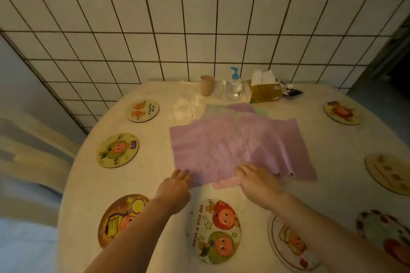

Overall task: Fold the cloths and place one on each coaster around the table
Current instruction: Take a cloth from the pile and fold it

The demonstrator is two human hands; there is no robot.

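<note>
Both hands sit at the near edge of the top purple cloth (210, 148): the left hand (177, 186) touches its near-left corner with fingers nearly straight, and the right hand (255, 180) has its fingers curled onto the edge near the middle, seemingly pinching it. The cloth lies spread directly ahead on the surface (142, 184), atop a stack, stretching away towards the tiled wall, so a fold would likely run away from the body. The "Have a nice day" coaster (214, 231) lies just behind the hands, nearest of all.

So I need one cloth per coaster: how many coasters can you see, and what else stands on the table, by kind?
Coasters: 8, all bare, e.g.
Cups: 1
Pump bottles: 1
Tissue boxes: 1
Total: 11
The cloths overlap in a pile, so they can't be counted.
</note>
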